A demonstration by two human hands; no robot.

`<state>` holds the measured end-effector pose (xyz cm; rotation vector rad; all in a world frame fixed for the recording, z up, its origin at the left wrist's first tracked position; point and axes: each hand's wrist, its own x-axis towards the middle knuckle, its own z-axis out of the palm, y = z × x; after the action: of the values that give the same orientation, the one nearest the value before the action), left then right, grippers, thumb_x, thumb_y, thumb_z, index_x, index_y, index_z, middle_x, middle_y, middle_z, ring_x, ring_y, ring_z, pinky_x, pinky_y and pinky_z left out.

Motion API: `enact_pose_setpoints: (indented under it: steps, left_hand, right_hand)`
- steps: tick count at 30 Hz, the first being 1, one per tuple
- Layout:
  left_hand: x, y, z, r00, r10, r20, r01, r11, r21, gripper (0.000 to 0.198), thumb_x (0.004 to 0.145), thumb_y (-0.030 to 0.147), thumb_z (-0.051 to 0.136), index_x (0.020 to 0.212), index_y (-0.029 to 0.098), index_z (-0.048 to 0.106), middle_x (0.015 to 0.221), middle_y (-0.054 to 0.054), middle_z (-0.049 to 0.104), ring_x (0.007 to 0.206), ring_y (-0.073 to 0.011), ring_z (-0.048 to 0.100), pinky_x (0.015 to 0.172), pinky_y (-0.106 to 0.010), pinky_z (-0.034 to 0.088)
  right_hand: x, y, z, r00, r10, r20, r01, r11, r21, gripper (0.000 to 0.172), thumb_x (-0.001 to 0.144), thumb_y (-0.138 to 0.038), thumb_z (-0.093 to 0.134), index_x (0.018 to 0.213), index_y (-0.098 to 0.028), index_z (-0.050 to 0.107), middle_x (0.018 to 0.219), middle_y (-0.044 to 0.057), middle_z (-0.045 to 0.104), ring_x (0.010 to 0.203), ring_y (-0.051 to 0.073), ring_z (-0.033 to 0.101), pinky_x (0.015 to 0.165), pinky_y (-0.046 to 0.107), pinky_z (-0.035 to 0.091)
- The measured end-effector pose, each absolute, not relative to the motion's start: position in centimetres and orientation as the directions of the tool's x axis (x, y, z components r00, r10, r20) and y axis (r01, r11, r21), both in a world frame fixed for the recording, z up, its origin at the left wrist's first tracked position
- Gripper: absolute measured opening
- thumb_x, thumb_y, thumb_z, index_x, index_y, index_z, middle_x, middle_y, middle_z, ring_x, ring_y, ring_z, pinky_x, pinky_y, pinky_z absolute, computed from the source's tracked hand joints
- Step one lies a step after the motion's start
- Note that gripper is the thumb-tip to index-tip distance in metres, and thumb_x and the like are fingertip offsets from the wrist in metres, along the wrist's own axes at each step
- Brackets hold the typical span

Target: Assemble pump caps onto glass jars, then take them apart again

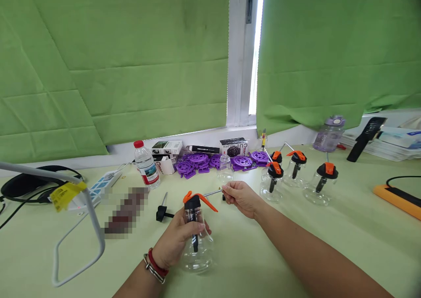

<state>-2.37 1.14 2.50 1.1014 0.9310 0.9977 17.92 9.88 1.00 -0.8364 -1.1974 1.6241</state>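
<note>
My left hand (176, 241) is wrapped round a clear plastic oil-can bottle (197, 249) with a black cap and orange trigger lever (197, 198), low in the middle of the pale green table. My right hand (241, 197) pinches the tip of the thin metal spout (212, 193) that sticks out of the bottle's cap. A loose black nozzle part with a metal tube (162, 211) lies on the table just left of the bottle. An empty clear bottle without a cap (225, 168) stands behind my right hand.
Several finished clear bottles with orange-and-black caps (296, 168) stand right of centre. Purple plastic discs (213, 162), small boxes (166, 148) and a water bottle (146, 164) line the back. A power strip (105, 181), a grey tube frame (82, 227) and an orange object (396, 199) lie at the sides.
</note>
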Motion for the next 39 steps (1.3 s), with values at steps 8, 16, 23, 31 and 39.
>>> enact_pose_setpoints:
  steps: [8,16,23,31,39]
  left_hand:
    - [-2.4,1.1,2.6,0.278,0.952,-0.131,-0.231,0.198,0.953,0.024,0.063,0.022,0.067,0.079,0.016,0.051,0.070,-0.005,0.065,0.072,-0.0241,0.064,0.066,-0.035,0.046]
    - [-2.6,1.1,2.5,0.262,0.955,-0.140,-0.228,0.202,0.953,0.021,0.063,0.023,0.066,0.076,0.016,0.051,0.068,-0.005,0.064,0.070,-0.0240,0.063,0.064,-0.035,0.046]
    - [-3.1,1.3,2.1,0.294,0.945,-0.144,-0.253,0.222,0.941,0.018,0.065,0.021,0.064,0.076,0.016,0.051,0.068,-0.006,0.065,0.070,-0.0239,0.063,0.065,-0.034,0.045]
    - [-2.9,1.3,2.0,0.300,0.938,-0.172,-0.258,0.253,0.932,0.019,0.065,0.020,0.064,0.079,0.016,0.051,0.068,-0.005,0.065,0.070,-0.0238,0.064,0.064,-0.034,0.045]
    - [-3.3,1.5,1.6,0.323,0.933,-0.159,-0.294,0.258,0.920,0.017,0.068,0.019,0.063,0.080,0.016,0.052,0.070,-0.006,0.065,0.071,-0.0227,0.064,0.066,-0.033,0.045]
  right_hand:
    - [18.1,10.0,1.3,-0.362,0.924,-0.124,-0.210,-0.210,-0.955,0.034,0.073,-0.048,0.062,0.071,-0.015,0.058,0.053,-0.001,0.056,0.039,0.006,0.039,0.043,0.023,0.029]
    - [18.5,10.2,1.2,-0.394,0.917,-0.058,-0.244,-0.165,-0.956,0.032,0.063,-0.036,0.075,0.079,-0.016,0.058,0.061,-0.003,0.057,0.047,0.005,0.045,0.047,0.021,0.035]
    - [18.5,10.3,1.3,-0.414,0.906,-0.092,-0.198,-0.188,-0.962,0.030,0.064,-0.037,0.075,0.071,-0.015,0.057,0.052,-0.005,0.051,0.042,0.004,0.041,0.041,0.019,0.030]
    - [18.3,10.4,0.8,-0.405,0.908,-0.106,-0.184,-0.195,-0.964,0.032,0.067,-0.041,0.072,0.071,-0.014,0.057,0.053,-0.004,0.054,0.041,0.004,0.041,0.040,0.019,0.030]
    - [18.1,10.3,0.9,-0.411,0.904,-0.115,-0.227,-0.224,-0.948,0.034,0.060,-0.041,0.077,0.068,-0.015,0.056,0.055,-0.003,0.057,0.043,0.005,0.044,0.043,0.021,0.034]
